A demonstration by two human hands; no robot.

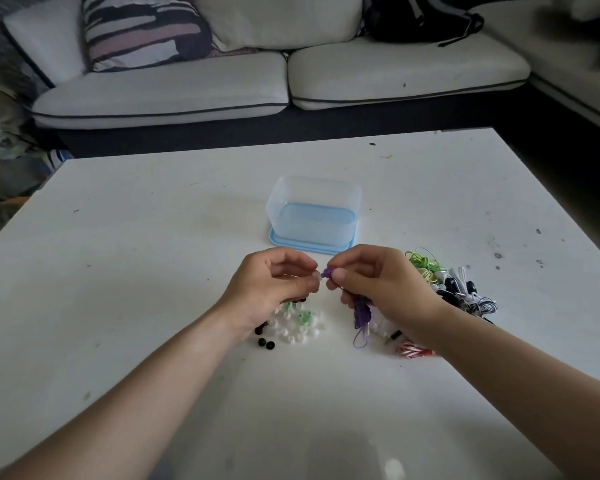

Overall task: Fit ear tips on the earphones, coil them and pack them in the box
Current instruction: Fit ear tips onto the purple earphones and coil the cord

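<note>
The left hand [271, 284] pinches a clear ear tip [315, 278] between curled fingers. The right hand [378, 284] pinches the purple earphone [328, 272], right beside the tip. The loose ear tips [298, 327] lie beneath the hands, and the box [314, 209] stands just behind them.

Home living room: white corner sofa [222, 84] with striped cushion [142, 29] beyond the hands; low white tabletop [118, 237] beneath them.

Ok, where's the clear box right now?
Head view: the clear box sits mid-table on a blue lid, beyond the right hand, left of the earphone pile.
</note>
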